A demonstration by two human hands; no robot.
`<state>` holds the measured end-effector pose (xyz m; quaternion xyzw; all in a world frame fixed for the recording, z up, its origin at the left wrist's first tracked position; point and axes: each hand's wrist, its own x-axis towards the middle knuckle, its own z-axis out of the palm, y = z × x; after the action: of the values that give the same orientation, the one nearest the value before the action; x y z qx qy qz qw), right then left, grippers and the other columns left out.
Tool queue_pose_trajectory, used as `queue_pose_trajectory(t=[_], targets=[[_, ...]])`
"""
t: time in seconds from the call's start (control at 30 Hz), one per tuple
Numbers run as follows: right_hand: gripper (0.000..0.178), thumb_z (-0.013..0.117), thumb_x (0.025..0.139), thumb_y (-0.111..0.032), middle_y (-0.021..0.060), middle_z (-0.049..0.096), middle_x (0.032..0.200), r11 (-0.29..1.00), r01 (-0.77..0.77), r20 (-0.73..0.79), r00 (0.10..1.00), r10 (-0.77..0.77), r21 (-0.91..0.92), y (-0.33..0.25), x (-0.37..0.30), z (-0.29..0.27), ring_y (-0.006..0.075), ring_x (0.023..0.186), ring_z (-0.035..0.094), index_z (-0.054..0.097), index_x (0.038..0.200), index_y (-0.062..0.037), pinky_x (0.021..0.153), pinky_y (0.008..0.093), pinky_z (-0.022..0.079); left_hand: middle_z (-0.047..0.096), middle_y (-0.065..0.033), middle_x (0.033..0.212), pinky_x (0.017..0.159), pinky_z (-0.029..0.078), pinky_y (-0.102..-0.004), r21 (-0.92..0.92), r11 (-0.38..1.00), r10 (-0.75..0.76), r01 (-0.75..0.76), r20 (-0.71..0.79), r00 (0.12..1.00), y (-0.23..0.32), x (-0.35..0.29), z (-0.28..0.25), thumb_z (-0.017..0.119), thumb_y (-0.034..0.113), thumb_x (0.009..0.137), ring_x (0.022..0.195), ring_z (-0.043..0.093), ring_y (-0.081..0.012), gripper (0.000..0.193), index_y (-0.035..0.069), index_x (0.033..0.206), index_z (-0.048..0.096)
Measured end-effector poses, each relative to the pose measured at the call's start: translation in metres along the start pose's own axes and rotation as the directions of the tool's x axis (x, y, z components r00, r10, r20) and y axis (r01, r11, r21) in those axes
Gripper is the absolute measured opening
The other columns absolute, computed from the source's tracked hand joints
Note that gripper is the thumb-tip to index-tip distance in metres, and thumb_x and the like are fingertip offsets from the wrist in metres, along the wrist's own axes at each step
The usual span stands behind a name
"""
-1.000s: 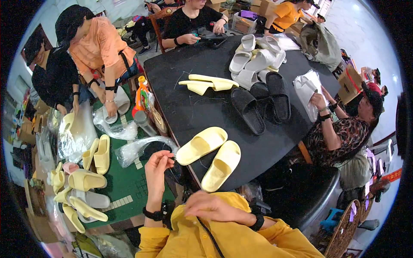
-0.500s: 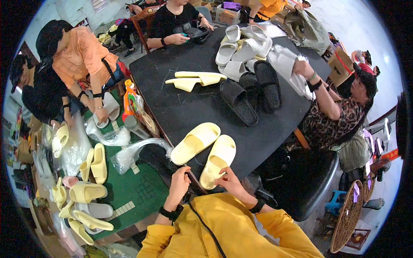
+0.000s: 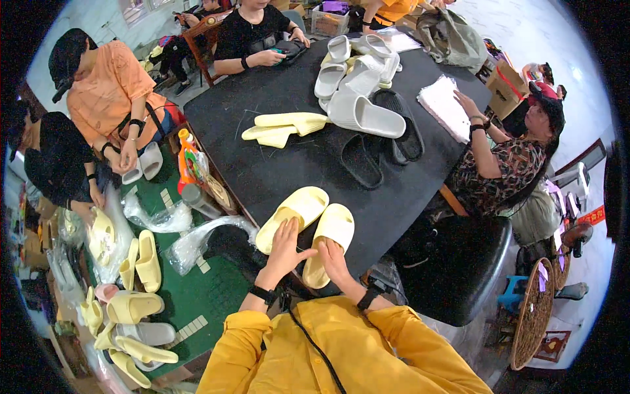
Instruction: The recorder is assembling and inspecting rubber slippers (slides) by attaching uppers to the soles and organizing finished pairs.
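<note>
Nearest, yellow sleeves rise from the lower edge, a dark band on each wrist; the left hand (image 3: pixel 283 248) lies with fingers spread and flat on the heel of the left yellow slipper (image 3: pixel 292 215), pressing rather than gripping; the right hand (image 3: pixel 333 257) is just beside it, fingers curled loosely onto the near end of the right yellow slipper (image 3: pixel 330 241), and whether it truly grips I cannot tell; the two slippers lie side by side, almost touching, toes pointing away from the hands, at the near edge of the black table (image 3: pixel 275 171).

Left of the left hand and lower, a green mat (image 3: pixel 210 295) carries crumpled clear plastic bags (image 3: pixel 197 240) and more yellow slippers (image 3: pixel 141 262) in a loose row; beyond the hands, mid-table, a flattened pale yellow pair (image 3: pixel 282 126) lies near dark slippers (image 3: pixel 367 157); further off, white slippers (image 3: pixel 357 79) are heaped together, with a stack of white sheets (image 3: pixel 446 105) off to the right.

Around the table other people sit at work: one in orange at far left, one in black at the far end, one in a patterned top to the right; the floor beyond is pale, with cardboard boxes (image 3: pixel 505 92) on the far right.
</note>
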<state>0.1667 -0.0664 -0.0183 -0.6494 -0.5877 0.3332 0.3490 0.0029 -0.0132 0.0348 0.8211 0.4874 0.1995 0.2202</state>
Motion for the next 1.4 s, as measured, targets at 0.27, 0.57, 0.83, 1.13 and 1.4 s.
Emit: queue_pose_trajectory(t=[0.27,0.57,0.83,1.13,1.4], targets=[[0.030,0.043,0.090,-0.019,0.0155,0.053,0.107,0.926,0.154,0.015,0.987,-0.159,-0.344,-0.011,0.007,0.007,0.0358,0.101,0.051,0.045,0.117,-0.0054,0.084,0.0487,0.041,0.026,-0.0256,0.142,0.110,0.017,-0.0491,0.047,0.999,0.001,-0.003,0.035,0.999,-0.008,0.011,0.032,0.074,0.028,0.071,0.135,0.022,-0.0370,0.092,-0.009,0.136,0.021],[0.031,0.042,0.093,-0.027,0.0193,0.053,0.113,0.896,0.196,0.131,0.979,-0.156,-0.399,-0.007,0.010,0.001,0.0401,0.101,0.050,0.051,0.110,-0.0026,0.087,0.0486,0.039,0.042,-0.0207,0.130,0.106,0.023,-0.0462,0.193,0.978,-0.042,0.084,-0.215,0.976,-0.002,0.026,0.058,0.065,0.016,0.073,0.128,0.033,-0.0334,0.065,-0.006,0.127,0.037],[0.029,0.050,0.092,-0.017,0.0141,0.061,0.111,0.983,-0.096,0.259,0.964,0.053,0.158,-0.045,-0.003,-0.061,0.0215,0.099,0.059,0.058,0.116,-0.0022,0.084,0.0333,0.047,0.051,-0.0163,0.117,0.101,0.027,-0.0442,0.152,0.985,-0.031,0.076,-0.282,0.959,-0.004,0.022,0.053,0.064,0.011,0.070,0.122,0.038,-0.0306,0.033,-0.003,0.099,0.058],[0.021,0.055,0.088,-0.012,0.0087,0.065,0.091,0.889,-0.313,-0.001,0.943,0.333,0.334,-0.001,0.080,-0.070,0.0139,0.069,0.063,0.063,0.103,-0.0001,0.062,0.0293,0.051,0.051,-0.0139,0.115,0.099,0.029,-0.0443,0.165,0.972,-0.116,0.170,-0.293,0.949,0.023,-0.011,0.059,0.066,0.007,0.067,0.120,0.041,-0.0295,0.035,-0.002,0.100,0.058],[0.015,0.062,0.082,-0.012,0.0054,0.064,0.068,0.962,-0.215,0.014,0.976,0.215,0.166,0.006,0.086,-0.053,0.0105,0.062,0.061,0.067,0.089,0.0007,0.056,0.0268,0.048,0.054,-0.0118,0.113,0.097,0.030,-0.0426,0.207,0.960,-0.125,0.187,-0.280,0.952,0.019,-0.014,0.058,0.066,0.007,0.066,0.118,0.043,-0.0277,0.033,-0.001,0.097,0.060]])
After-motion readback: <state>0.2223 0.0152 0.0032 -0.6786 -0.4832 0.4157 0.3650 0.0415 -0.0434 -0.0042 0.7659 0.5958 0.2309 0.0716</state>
